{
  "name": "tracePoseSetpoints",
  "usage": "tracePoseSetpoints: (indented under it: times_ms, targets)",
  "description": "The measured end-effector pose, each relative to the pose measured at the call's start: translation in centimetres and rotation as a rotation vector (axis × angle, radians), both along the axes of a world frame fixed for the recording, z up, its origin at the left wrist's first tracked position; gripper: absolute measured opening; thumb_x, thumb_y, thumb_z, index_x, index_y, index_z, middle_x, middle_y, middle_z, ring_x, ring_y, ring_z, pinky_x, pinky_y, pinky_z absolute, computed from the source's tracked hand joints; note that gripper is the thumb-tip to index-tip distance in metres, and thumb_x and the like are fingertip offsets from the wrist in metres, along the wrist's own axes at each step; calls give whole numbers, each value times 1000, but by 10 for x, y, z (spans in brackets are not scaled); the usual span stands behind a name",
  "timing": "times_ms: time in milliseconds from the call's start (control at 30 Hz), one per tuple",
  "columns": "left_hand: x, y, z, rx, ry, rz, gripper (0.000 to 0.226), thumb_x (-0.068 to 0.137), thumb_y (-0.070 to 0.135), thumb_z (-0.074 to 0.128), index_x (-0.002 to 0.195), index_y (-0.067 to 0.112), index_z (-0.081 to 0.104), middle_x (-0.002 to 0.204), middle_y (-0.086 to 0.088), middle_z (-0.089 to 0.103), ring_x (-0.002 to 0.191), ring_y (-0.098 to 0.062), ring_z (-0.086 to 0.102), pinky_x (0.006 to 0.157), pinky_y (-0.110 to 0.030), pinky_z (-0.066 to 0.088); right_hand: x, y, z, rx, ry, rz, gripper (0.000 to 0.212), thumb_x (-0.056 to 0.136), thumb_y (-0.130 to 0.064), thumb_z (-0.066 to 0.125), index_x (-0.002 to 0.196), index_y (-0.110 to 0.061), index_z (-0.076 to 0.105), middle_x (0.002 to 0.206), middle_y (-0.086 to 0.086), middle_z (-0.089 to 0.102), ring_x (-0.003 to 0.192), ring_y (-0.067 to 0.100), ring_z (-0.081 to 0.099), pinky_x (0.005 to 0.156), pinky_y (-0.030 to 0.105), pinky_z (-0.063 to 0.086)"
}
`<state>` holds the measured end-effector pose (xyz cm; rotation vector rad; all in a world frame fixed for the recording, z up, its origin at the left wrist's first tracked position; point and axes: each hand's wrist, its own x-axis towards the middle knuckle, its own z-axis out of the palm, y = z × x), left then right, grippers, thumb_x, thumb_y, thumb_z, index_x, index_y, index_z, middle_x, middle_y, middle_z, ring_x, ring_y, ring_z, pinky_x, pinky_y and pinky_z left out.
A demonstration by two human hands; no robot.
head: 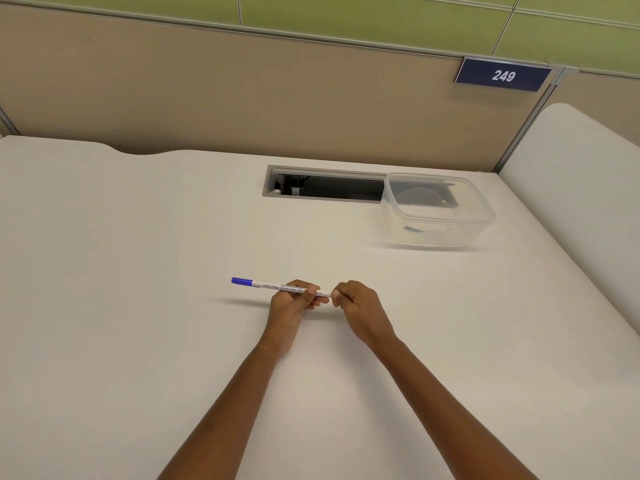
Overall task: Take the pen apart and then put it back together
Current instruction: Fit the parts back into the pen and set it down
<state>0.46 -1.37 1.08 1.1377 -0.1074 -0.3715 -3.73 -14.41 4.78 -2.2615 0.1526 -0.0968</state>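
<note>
Here the left hand (289,306) grips the pen (270,286) mid-barrel, the right hand (358,306) pinching its end

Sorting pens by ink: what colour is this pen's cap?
Blue cap on the white pen; head view.

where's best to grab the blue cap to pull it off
Pinch the blue cap round its sides, coming from the left end, which juts free of the left hand gripping the pen barrel. The pen is held near level, so pull straight left along it.
</note>
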Motion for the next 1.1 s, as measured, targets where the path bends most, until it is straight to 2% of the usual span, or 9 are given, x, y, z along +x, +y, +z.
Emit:
tracePoseSetpoints:
  times_ms: [233,333,400,533,600,667,800,1000,1100]
  targets:
    - [-1,-1,3,55,-53,-27,15,86,1,51,74,8,56,60,2,71,59,-7,61,65,-20,45,9,-9,15,778,600,-103,40,93,-13,31,54,-15,41,43,-4,33,41,10,33,45,18,30]
    - [-1,-1,4,55,-54,-19,16,87,3,51,74,9,57,60,2,71,59,-6,59,68,-23,43,9,-8,18,914,631,-132,41,94,-16,30,55,-15,41,38,-7,32,35,7,34,40,16,32]
    - [-1,-1,4,43,-44,-6,17,88,3,50,74,10,57,61,3,71,58,-5,59,69,-25,42,6,-1,17,741,509,-129,41,96,-19,32,57,-15,44,45,-5,36,40,10,37,46,20,33]
    - [-1,-1,3,8,-17,14,18,89,5,48,74,8,57,59,4,69,57,-4,58,67,-22,42,-7,6,5,-81,48,44,19,96,-24,37,86,-13,49,60,-5,42,62,19,41,54,26,31]
    - [-1,0,3,9,-13,9,18,90,5,47,75,8,57,61,3,71,58,-5,59,66,-19,45,-10,2,-4,-322,-33,106,18,95,-25,42,102,-10,49,73,0,51,73,22,45,58,30,34]
    - [-1,-1,3,11,-6,4,17,90,5,47,76,8,57,61,1,71,58,-6,60,65,-16,47,-10,-3,-9,-496,-141,101,18,93,-22,46,103,-8,52,83,9,60,79,27,53,59,34,40]
    - [0,-1,3,5,5,3,17,89,3,47,76,8,57,61,1,71,57,-6,61,62,-14,47,-3,-8,-12,-729,-337,97,15,82,-20,45,78,-13,57,60,2,57,52,21,53,41,21,30]
    - [1,1,2,-4,17,-26,16,89,2,47,77,7,57,59,1,70,55,-6,59,60,-14,48,5,-21,-8,-803,-548,231,20,81,-13,44,69,-9,59,56,4,55,49,21,49,46,22,28]
    - [0,2,4,-9,11,-47,17,89,1,46,76,6,56,58,2,69,55,-6,59,61,-14,48,5,-19,-10,-693,-487,256,22,81,-14,43,69,-6,60,56,7,56,52,21,48,53,26,30]
